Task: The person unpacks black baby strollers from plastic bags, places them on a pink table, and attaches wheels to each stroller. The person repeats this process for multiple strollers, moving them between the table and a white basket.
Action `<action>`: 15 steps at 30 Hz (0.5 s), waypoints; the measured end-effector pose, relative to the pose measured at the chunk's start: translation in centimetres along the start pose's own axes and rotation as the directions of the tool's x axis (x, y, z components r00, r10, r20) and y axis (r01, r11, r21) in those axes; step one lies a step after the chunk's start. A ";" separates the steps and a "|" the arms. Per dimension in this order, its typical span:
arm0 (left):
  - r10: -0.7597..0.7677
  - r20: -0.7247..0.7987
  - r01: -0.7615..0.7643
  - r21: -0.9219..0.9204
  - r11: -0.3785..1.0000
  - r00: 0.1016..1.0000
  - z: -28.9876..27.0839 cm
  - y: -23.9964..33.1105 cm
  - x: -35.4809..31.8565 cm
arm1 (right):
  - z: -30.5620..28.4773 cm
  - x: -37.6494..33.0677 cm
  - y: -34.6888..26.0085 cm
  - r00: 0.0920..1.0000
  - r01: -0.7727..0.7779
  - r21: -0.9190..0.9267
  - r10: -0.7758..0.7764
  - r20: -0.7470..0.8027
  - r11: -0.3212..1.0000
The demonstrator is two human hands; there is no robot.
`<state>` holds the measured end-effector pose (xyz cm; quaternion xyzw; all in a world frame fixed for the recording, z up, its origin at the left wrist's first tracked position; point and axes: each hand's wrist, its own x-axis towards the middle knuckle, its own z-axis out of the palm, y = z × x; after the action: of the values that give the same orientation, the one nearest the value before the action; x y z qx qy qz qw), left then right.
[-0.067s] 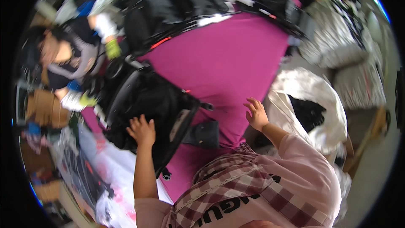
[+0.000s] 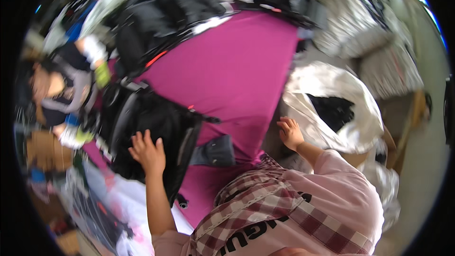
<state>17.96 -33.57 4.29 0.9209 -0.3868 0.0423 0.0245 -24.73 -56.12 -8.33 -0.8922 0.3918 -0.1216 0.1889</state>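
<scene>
A black bag (image 2: 156,114), probably a backpack, lies on the magenta-covered table (image 2: 227,61) at my left. My left hand (image 2: 148,154) is spread over its near part, fingers apart; whether the palm presses on it I cannot tell. Off the table's right edge, my right hand (image 2: 290,132) hovers with fingers apart and nothing in it, closest to a large white sack (image 2: 350,140). A dark grey folded piece (image 2: 218,151) lies beside the bag, in front of me. Next to the bag's near corner sits a small black roller-like part (image 2: 182,202).
Across the bag, a co-worker's gloved hands (image 2: 102,75) are at its far left side. More black bags (image 2: 151,28) line the table's far edge. Dark material (image 2: 332,111) fills the open sack. Stuffed pale sacks (image 2: 350,23) are piled at the far right. Cardboard boxes (image 2: 50,150) stand left.
The whole view has swung, shifting the table and bag leftward. My right hand has moved rightward from the table's edge toward the sack. A pale patch on the bag's right side no longer shows.
</scene>
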 end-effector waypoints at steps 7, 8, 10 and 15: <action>0.628 -0.259 -0.670 -0.129 0.731 0.734 -3.9 16.1 -3.8 | -6.3 -17.1 4.7 0.890 -0.427 -0.103 0.398 -0.224 0.898; 0.696 -0.179 -0.718 -0.180 0.672 0.696 -3.1 18.0 -4.8 | -7.8 -17.5 4.9 0.855 -0.467 -0.097 0.422 -0.301 0.879; 0.806 -0.067 -0.789 -0.268 0.554 0.588 -1.8 22.0 -6.9 | -11.3 -18.9 7.2 0.746 -0.569 -0.049 0.490 -0.451 0.821; 0.847 0.257 -0.773 -0.347 0.530 0.465 2.6 27.8 -8.5 | -13.0 -22.6 16.8 0.587 -0.698 -0.007 0.567 -0.578 0.716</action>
<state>-7.67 -47.15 1.23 0.6059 -0.7763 -0.1735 0.0065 -55.50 -52.87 -5.44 -0.6357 0.7327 -0.2431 -0.0039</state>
